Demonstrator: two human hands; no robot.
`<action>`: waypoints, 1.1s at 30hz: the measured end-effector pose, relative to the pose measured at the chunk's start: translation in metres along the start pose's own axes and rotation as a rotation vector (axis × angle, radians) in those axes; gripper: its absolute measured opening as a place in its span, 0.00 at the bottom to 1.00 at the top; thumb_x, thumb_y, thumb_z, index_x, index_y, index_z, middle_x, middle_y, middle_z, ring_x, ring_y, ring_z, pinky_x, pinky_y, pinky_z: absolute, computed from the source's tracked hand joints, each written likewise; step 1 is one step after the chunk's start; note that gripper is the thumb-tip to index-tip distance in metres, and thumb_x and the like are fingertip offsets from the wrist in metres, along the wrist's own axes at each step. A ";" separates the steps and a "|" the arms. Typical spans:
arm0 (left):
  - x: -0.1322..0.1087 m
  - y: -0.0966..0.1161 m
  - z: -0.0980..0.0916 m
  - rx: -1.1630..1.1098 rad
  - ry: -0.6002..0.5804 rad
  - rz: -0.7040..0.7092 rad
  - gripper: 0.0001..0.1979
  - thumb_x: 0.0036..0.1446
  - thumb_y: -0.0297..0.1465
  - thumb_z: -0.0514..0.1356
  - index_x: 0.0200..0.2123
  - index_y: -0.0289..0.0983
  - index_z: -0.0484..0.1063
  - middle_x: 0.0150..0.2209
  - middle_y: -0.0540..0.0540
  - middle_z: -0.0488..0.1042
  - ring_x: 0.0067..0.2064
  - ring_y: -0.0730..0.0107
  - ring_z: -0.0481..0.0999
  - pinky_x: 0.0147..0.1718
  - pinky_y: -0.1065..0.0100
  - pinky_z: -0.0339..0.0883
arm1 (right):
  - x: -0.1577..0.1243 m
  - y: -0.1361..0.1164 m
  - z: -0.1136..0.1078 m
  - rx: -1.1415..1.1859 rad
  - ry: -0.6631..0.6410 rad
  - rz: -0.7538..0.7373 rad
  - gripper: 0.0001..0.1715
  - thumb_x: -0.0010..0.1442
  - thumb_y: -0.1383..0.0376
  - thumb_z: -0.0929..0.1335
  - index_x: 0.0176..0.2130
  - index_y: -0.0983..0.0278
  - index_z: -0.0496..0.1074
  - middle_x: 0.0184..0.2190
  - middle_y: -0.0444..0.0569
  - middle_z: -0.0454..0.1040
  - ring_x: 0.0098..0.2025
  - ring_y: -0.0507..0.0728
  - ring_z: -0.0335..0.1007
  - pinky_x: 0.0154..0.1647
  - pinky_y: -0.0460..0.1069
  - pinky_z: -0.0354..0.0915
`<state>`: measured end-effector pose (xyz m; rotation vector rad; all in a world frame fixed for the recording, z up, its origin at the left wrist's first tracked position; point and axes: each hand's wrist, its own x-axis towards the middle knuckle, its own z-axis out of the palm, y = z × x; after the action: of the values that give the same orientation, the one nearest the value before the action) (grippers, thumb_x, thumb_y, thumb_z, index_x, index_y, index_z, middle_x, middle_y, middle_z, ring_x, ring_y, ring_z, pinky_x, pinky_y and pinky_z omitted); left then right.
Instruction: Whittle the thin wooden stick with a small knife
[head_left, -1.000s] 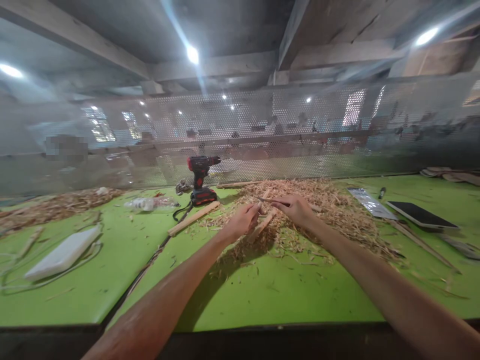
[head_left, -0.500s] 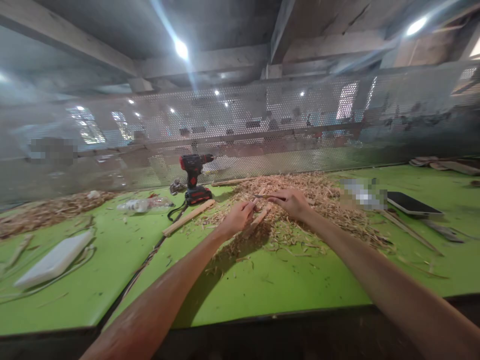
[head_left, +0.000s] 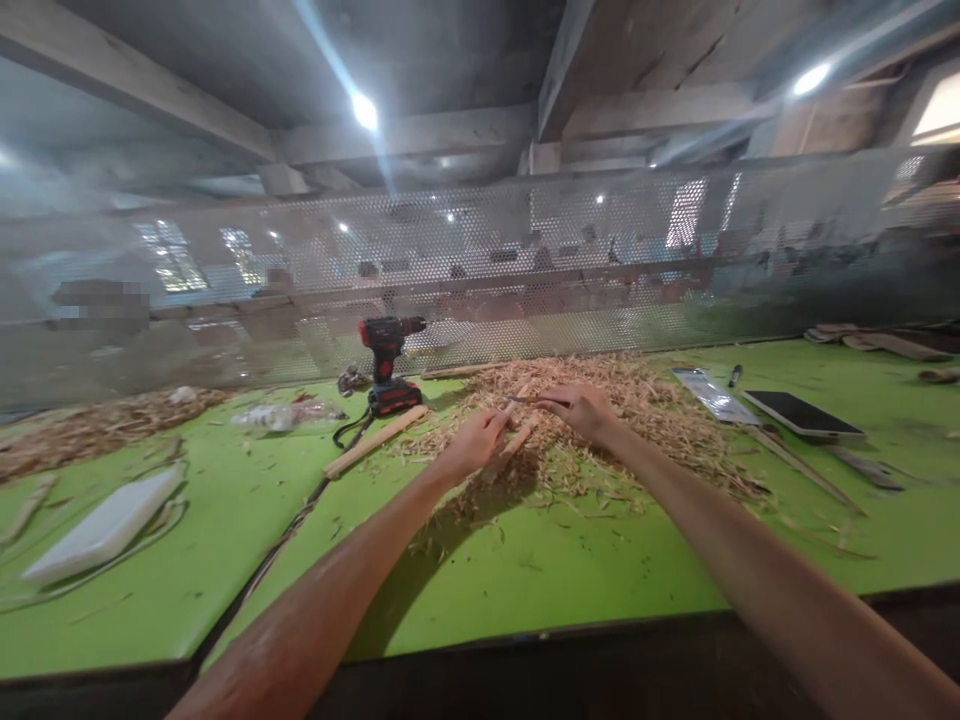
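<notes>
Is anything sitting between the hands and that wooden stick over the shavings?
Nothing visible. The left hand already grips the wooden stick, and the right hand holds a thin blade at its far end, above the shavings pile.

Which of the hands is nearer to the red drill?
Left. The left hand grips a wooden stick just right of the drill; the right hand is farther right.
</notes>
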<state>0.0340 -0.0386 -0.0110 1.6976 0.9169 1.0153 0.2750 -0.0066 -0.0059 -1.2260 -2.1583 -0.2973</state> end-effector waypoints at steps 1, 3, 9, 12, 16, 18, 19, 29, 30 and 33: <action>-0.001 0.001 0.000 -0.009 -0.016 -0.006 0.23 0.63 0.51 0.61 0.26 0.39 0.68 0.16 0.56 0.55 0.17 0.76 0.51 0.18 0.69 0.42 | 0.000 0.001 0.001 0.004 -0.003 0.000 0.22 0.74 0.50 0.65 0.47 0.54 0.86 0.46 0.50 0.85 0.44 0.60 0.81 0.38 0.49 0.70; -0.003 0.004 0.001 -0.033 -0.055 -0.020 0.23 0.63 0.51 0.61 0.27 0.39 0.68 0.16 0.57 0.54 0.17 0.76 0.50 0.18 0.69 0.41 | -0.002 0.007 -0.001 0.032 0.006 0.063 0.20 0.71 0.49 0.67 0.45 0.53 0.87 0.45 0.49 0.85 0.45 0.60 0.81 0.39 0.48 0.69; -0.008 0.014 -0.007 -0.089 -0.136 0.002 0.19 0.65 0.48 0.57 0.33 0.38 0.71 0.16 0.59 0.53 0.16 0.77 0.47 0.17 0.71 0.45 | -0.011 0.059 -0.028 0.051 0.284 0.527 0.23 0.70 0.54 0.68 0.44 0.66 0.87 0.38 0.62 0.85 0.34 0.64 0.80 0.31 0.51 0.67; -0.005 0.006 -0.011 -0.089 -0.068 0.018 0.17 0.67 0.45 0.56 0.34 0.38 0.70 0.17 0.59 0.57 0.16 0.77 0.51 0.16 0.72 0.47 | -0.006 0.067 -0.036 0.113 0.365 0.558 0.22 0.70 0.58 0.66 0.47 0.69 0.86 0.44 0.63 0.84 0.41 0.64 0.82 0.37 0.51 0.71; -0.002 -0.007 -0.010 -0.073 -0.012 -0.037 0.13 0.65 0.39 0.58 0.32 0.37 0.71 0.19 0.55 0.65 0.17 0.75 0.60 0.16 0.72 0.52 | 0.005 0.043 -0.027 0.275 0.249 0.384 0.18 0.67 0.58 0.69 0.42 0.66 0.86 0.43 0.59 0.85 0.42 0.61 0.81 0.45 0.50 0.71; -0.002 -0.008 -0.008 -0.093 -0.013 -0.060 0.11 0.65 0.37 0.56 0.33 0.37 0.71 0.20 0.53 0.69 0.18 0.73 0.64 0.17 0.71 0.55 | 0.007 0.026 -0.023 0.348 0.157 0.316 0.22 0.67 0.53 0.69 0.40 0.67 0.85 0.39 0.59 0.84 0.36 0.60 0.78 0.39 0.51 0.71; -0.003 -0.007 -0.006 -0.109 -0.016 -0.066 0.10 0.65 0.36 0.55 0.34 0.38 0.71 0.21 0.53 0.70 0.19 0.73 0.65 0.17 0.71 0.57 | 0.007 0.019 -0.021 0.375 0.109 0.303 0.25 0.68 0.50 0.68 0.40 0.67 0.85 0.35 0.59 0.83 0.32 0.58 0.76 0.34 0.51 0.69; 0.000 -0.005 -0.004 -0.294 0.019 -0.092 0.13 0.61 0.36 0.61 0.48 0.39 0.71 0.26 0.53 0.72 0.20 0.77 0.62 0.20 0.73 0.50 | 0.009 -0.028 -0.010 0.469 -0.043 0.038 0.26 0.69 0.48 0.66 0.48 0.64 0.84 0.37 0.56 0.84 0.29 0.56 0.71 0.29 0.50 0.64; 0.000 -0.005 -0.003 -0.300 0.022 -0.086 0.14 0.61 0.37 0.62 0.48 0.39 0.72 0.26 0.53 0.71 0.20 0.78 0.61 0.20 0.73 0.49 | 0.009 -0.031 -0.008 0.439 -0.053 0.013 0.25 0.70 0.50 0.66 0.49 0.63 0.85 0.37 0.56 0.85 0.30 0.57 0.73 0.30 0.50 0.65; 0.000 -0.004 -0.001 -0.300 0.035 -0.058 0.15 0.62 0.42 0.63 0.44 0.37 0.74 0.23 0.55 0.66 0.19 0.79 0.55 0.20 0.73 0.44 | 0.008 -0.035 -0.004 0.325 -0.035 -0.018 0.22 0.71 0.53 0.66 0.51 0.61 0.84 0.41 0.56 0.85 0.37 0.61 0.79 0.37 0.53 0.71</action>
<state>0.0328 -0.0371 -0.0147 1.3993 0.7874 1.0873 0.2447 -0.0214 0.0058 -1.0328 -2.1448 0.0680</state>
